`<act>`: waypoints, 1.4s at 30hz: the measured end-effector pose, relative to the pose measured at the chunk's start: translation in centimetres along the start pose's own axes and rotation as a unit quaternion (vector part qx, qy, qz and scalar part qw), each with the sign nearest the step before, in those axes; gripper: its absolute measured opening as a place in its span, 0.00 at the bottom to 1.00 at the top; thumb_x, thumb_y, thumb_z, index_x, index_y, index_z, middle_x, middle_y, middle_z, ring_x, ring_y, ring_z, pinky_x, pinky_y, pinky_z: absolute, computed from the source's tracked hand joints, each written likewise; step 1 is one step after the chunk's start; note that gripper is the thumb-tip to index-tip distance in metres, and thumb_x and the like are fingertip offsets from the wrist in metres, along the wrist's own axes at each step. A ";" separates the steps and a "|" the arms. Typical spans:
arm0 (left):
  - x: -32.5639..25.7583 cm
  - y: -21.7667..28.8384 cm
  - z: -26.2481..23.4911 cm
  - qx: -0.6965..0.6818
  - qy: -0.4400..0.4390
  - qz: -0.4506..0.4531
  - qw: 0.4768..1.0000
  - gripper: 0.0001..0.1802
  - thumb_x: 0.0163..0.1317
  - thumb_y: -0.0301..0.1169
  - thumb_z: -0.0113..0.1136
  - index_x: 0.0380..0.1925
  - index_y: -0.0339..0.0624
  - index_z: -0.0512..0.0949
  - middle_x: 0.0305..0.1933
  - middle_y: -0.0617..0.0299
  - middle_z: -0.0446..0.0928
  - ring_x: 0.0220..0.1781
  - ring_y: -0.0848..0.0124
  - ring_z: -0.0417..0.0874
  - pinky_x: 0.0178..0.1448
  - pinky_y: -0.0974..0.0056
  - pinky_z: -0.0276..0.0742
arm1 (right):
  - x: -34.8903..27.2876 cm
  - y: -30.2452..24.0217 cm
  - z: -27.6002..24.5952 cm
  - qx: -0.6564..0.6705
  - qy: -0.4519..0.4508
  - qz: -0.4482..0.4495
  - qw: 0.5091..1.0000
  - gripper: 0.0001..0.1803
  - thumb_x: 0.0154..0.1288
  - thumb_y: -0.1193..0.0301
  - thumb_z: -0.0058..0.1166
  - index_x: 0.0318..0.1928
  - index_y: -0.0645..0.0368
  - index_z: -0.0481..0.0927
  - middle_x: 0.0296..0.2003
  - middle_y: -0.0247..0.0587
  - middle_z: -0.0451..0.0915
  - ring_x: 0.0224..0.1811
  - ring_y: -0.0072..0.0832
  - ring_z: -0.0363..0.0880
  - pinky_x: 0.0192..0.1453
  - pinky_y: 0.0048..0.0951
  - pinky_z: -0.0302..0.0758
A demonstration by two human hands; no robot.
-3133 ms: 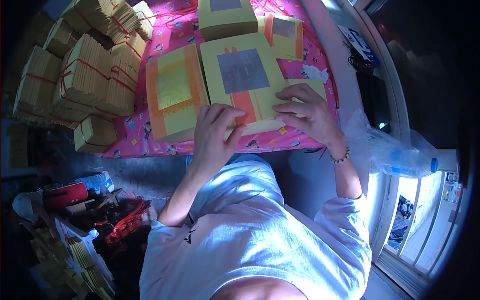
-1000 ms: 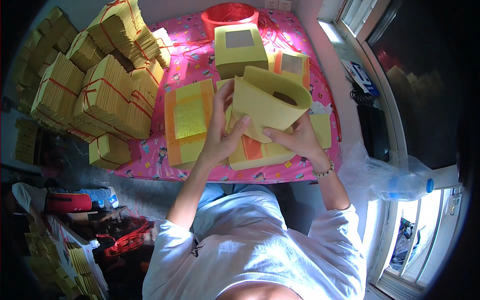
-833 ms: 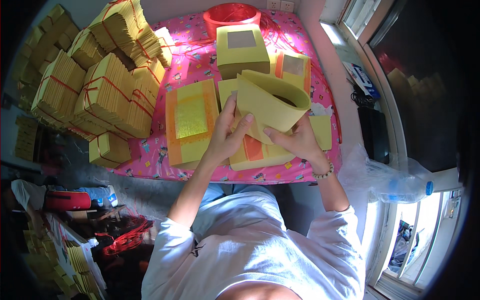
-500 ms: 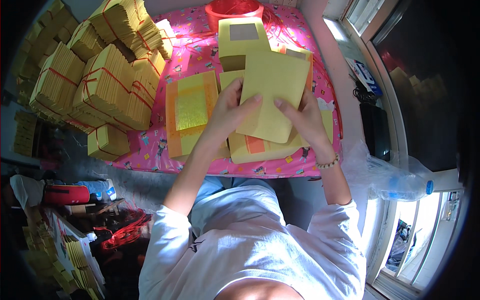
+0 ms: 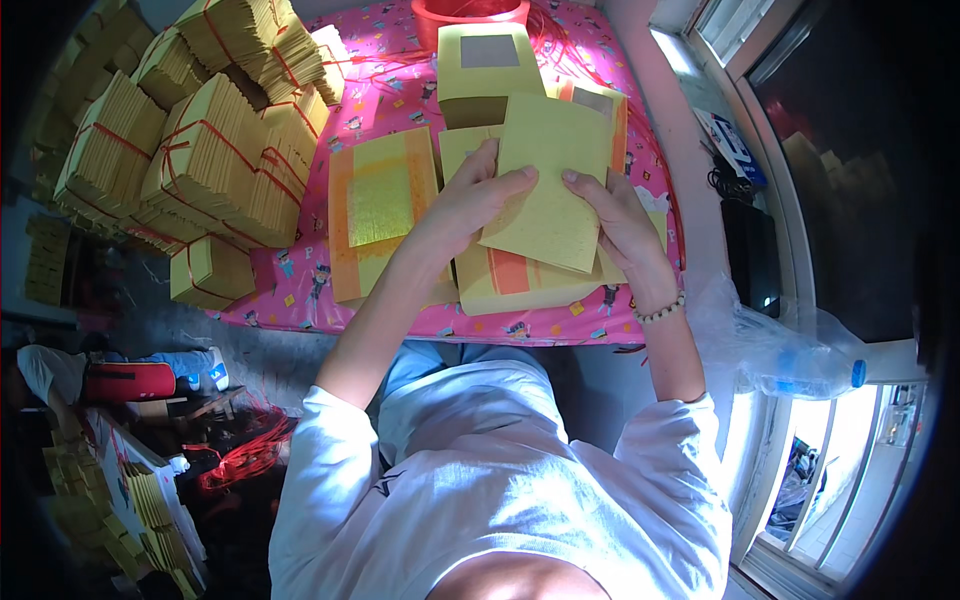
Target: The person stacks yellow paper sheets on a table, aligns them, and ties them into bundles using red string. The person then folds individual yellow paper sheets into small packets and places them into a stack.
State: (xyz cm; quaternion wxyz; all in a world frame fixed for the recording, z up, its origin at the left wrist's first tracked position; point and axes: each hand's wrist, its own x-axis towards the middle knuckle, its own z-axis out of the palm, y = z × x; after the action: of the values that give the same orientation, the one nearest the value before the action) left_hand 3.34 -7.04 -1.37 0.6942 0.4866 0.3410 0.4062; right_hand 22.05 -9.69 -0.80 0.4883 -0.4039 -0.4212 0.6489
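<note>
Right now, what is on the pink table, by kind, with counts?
Tied bundles of yellow paper: 6
Loose yellow stacks, including the one under the held sheet: 5
Held yellow sheet: 1
Red tub: 1
Total: 13

counter (image 5: 300, 290) w/ pink cartoon-print cover, upper middle of frame | bundles of yellow paper tied with red string (image 5: 215, 160) piled upper left | gold-square sheets stack (image 5: 380, 215) center | orange-striped stack (image 5: 520, 280) near front edge | red tub (image 5: 470, 10) top edge
</note>
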 end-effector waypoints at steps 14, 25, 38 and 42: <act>-1.3 0.0 1.5 0.022 0.023 0.097 0.995 0.23 0.63 0.27 0.55 0.57 0.33 0.64 0.54 0.56 0.72 0.56 0.72 0.74 0.58 0.67 0.70 | -1.6 0.2 0.6 -0.146 0.005 -0.128 0.981 0.24 0.63 0.74 0.55 0.58 0.66 0.67 0.50 0.41 0.76 0.53 0.22 0.74 0.55 0.25 0.73; -4.2 -1.2 4.0 0.104 0.054 0.256 0.959 0.19 0.68 0.27 0.48 0.56 0.32 0.61 0.50 0.50 0.73 0.52 0.71 0.75 0.54 0.66 0.71 | -4.3 0.3 0.7 -0.140 -0.017 -0.183 0.973 0.22 0.62 0.77 0.57 0.56 0.65 0.69 0.47 0.39 0.78 0.48 0.20 0.77 0.50 0.24 0.76; -6.3 -0.3 4.2 0.048 0.038 0.212 0.975 0.17 0.69 0.26 0.49 0.55 0.34 0.62 0.51 0.56 0.72 0.54 0.76 0.72 0.56 0.69 0.69 | -5.4 1.0 1.4 -0.101 0.033 -0.209 0.972 0.13 0.66 0.72 0.57 0.48 0.66 0.77 0.40 0.37 0.82 0.39 0.16 0.78 0.43 0.20 0.76; -6.3 -0.6 4.5 0.021 0.042 0.203 0.978 0.19 0.68 0.26 0.49 0.57 0.35 0.61 0.54 0.56 0.71 0.57 0.75 0.71 0.60 0.68 0.67 | -5.7 1.2 1.6 -0.104 0.041 -0.192 0.975 0.13 0.67 0.72 0.55 0.49 0.67 0.77 0.39 0.36 0.82 0.38 0.16 0.78 0.42 0.20 0.76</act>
State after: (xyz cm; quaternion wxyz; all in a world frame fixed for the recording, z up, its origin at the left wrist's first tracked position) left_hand 4.58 -14.58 -0.10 0.5723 0.5427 0.2720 0.5513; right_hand 21.35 -15.71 -0.73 0.5759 -0.3903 -0.5353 0.4790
